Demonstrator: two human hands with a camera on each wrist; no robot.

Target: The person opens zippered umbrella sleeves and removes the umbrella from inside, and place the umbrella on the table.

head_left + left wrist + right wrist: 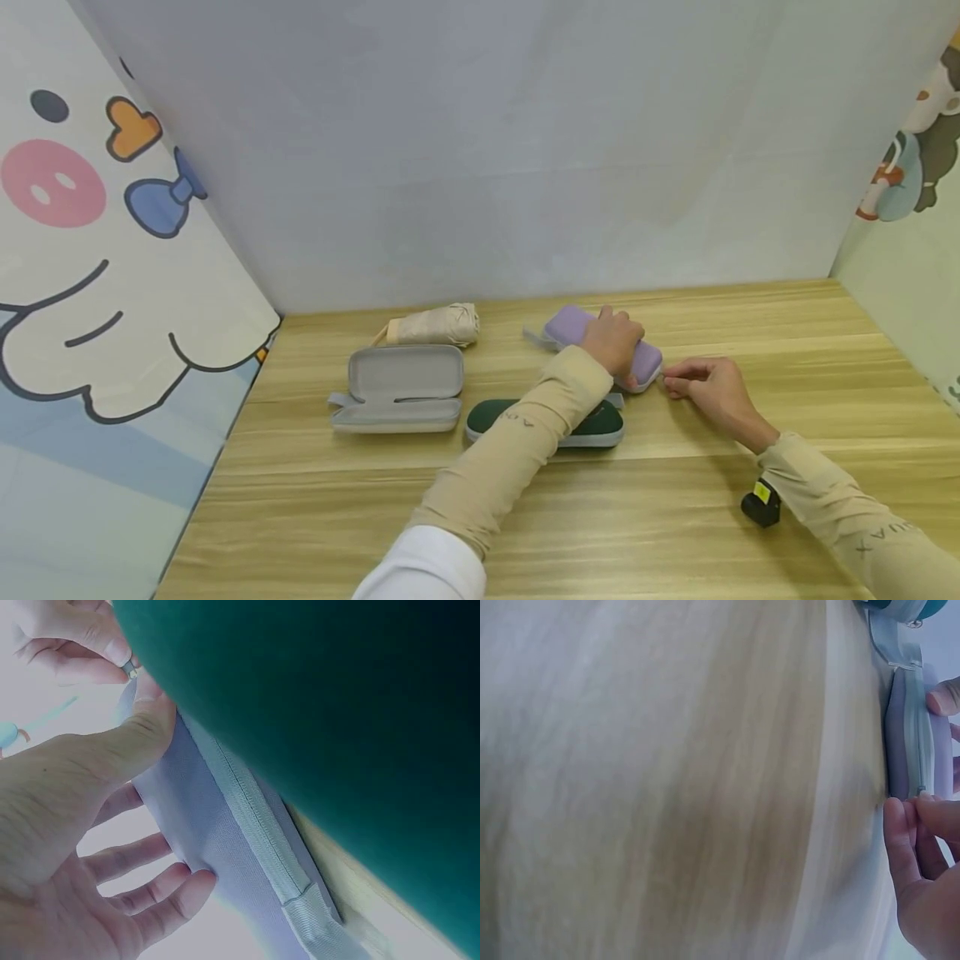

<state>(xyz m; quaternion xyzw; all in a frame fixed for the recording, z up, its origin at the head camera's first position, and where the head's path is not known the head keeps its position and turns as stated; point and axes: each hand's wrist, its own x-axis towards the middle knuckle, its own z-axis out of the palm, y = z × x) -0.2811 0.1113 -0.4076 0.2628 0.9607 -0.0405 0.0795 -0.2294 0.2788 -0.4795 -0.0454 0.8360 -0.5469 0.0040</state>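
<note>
A purple zip-up glasses case (570, 323) lies towards the back of the table, its wrist strap at the left end. My left hand (611, 342) holds it from above; the left wrist view shows the thumb at its zipped side and the fingers across the other. At the case's right end my right hand (716, 396) pinches the small zipper pull (130, 670) between thumb and forefinger. Along the zipped side seen in the right wrist view, the grey zipper (919, 735) looks closed. A dark green glasses case (600, 425) sits under my left forearm, partly hidden by it.
An open grey glasses case (405, 375) lies on the left, with a folded beige umbrella (438, 325) behind it. Beside my right forearm is a small black object with a yellow label (761, 502). A pale fabric wall (510, 167) stands along the table's back edge.
</note>
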